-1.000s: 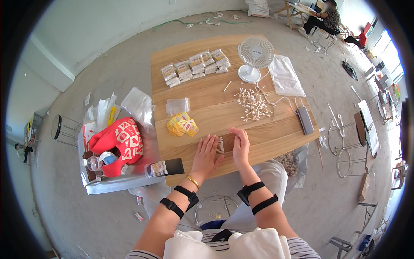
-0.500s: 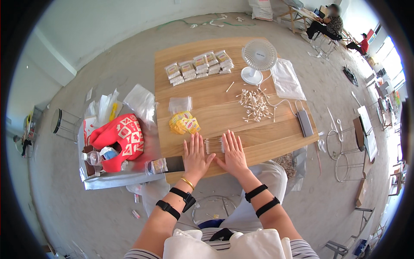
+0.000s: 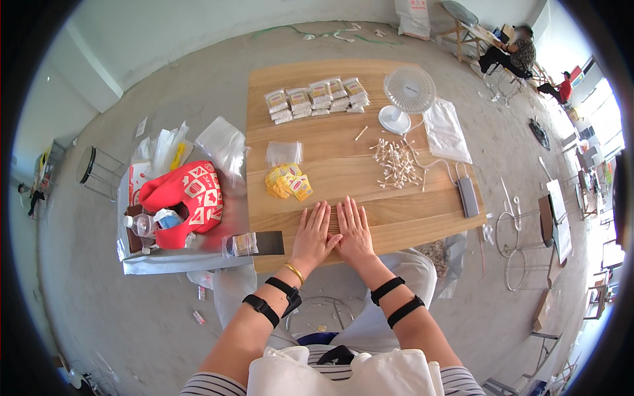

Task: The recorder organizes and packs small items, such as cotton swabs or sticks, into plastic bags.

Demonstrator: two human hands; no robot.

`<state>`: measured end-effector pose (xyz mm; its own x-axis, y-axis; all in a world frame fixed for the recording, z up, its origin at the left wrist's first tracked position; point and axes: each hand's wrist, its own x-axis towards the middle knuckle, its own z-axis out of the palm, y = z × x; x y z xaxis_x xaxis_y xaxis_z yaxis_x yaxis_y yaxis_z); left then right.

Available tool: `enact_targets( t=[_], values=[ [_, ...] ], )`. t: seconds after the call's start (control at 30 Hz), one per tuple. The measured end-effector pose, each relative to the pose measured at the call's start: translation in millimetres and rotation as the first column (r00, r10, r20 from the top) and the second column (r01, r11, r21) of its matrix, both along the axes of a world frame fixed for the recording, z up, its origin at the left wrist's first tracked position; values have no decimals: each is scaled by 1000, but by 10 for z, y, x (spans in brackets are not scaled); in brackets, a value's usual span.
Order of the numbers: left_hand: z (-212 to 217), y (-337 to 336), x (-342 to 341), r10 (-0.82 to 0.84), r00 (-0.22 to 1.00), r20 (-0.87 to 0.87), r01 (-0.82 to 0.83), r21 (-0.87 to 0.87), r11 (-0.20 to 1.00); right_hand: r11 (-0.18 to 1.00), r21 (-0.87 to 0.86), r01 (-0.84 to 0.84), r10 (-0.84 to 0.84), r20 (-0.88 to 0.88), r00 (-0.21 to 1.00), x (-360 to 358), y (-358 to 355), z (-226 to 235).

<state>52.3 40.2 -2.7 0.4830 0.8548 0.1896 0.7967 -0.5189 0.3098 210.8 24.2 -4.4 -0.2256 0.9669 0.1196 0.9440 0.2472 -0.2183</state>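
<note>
Both my hands lie flat near the table's front edge, fingers stretched forward and thumbs touching. My left hand and my right hand flank a row of cotton swabs, of which only a narrow strip shows between them. Ahead of my left hand is a pile of yellow-and-white printed cards, with clear plastic bags behind it. Loose cotton swabs lie heaped beyond my right hand, one single swab apart. Filled swab packs stand stacked at the back.
A white fan stands at the back right, cabled to a grey power bank. A white bag lies beside it. Left of the wooden table are a red neck pillow and a clear swab container. People sit far right.
My hands have drawn closer together over the swab row, covering more of it. The whole view has shifted slightly.
</note>
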Motion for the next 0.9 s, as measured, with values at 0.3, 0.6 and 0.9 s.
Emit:
enact_targets(
  t=[0.3, 0.6, 0.9],
  values=[
    [82, -42, -107, 109, 982, 158, -99, -65, 993, 999, -52, -3, 5, 22, 1000, -52, 26, 40],
    [206, -371, -1504, 507, 772, 383, -485, -160, 860, 996, -57, -62, 64, 43, 997, -440, -121, 6],
    [24, -483, -1900, 633, 672, 383, -613, -192, 767, 987, -75, -142, 143, 7, 990, -1107, -226, 32]
  ],
)
